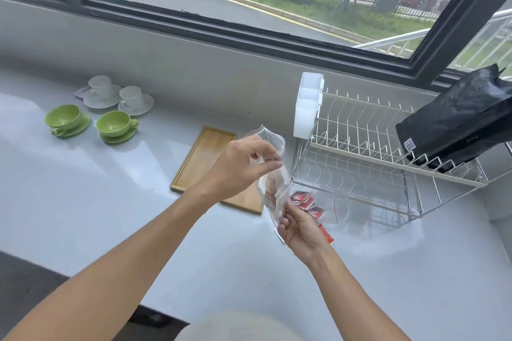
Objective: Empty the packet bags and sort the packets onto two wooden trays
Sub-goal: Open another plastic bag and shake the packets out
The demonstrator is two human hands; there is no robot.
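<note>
Holding a clear packet bag [273, 188] above the table [116, 202], your left hand [243, 166] has its grip pinched on the bag's open mouth near the top; your right hand [300, 230] has its grip closed on the bag's lower end, so the bag hangs tilted between them; brownish packets show faintly inside it; red packets [306, 202] lie on the table just beside your right hand, next to a second clear bag [335, 209]; one wooden tray [205, 160] lies behind your left hand; a dish rack [374, 158] stands to the right.
</note>
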